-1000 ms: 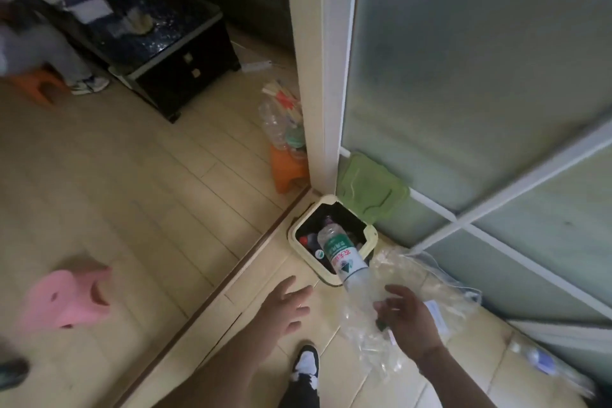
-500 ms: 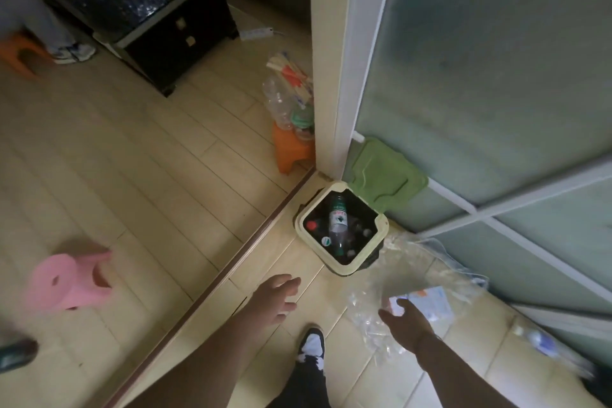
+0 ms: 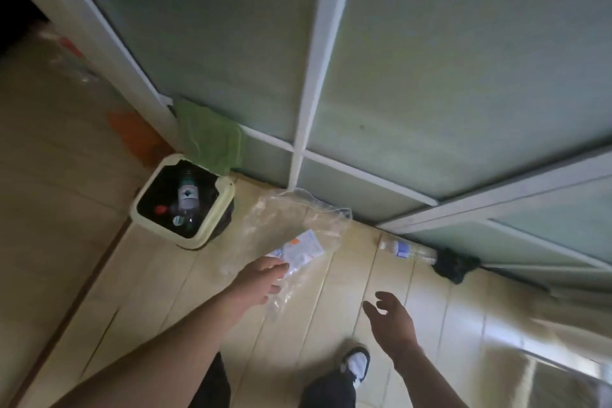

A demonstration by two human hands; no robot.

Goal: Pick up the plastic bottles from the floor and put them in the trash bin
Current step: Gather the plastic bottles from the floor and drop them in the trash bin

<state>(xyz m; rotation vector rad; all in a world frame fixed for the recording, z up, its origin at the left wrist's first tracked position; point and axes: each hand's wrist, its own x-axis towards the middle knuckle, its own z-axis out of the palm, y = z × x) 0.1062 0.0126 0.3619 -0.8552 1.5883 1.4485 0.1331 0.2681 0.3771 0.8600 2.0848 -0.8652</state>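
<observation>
Both hands empty, fingers spread: left hand, right hand. Next: water bottle on the floor, well right of trash bin; needs a reach.

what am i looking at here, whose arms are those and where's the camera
The camera sits on a person's head, looking down, so the two bare arms are their own. The left hand and right hand are both open with spread fingers, holding nothing. On the floor stands a trash bin with its green lid up and bottles inside. Beside it lies a clear plastic bag, and one more bottle rests along the glass door's track. A shoe shows below.
</observation>
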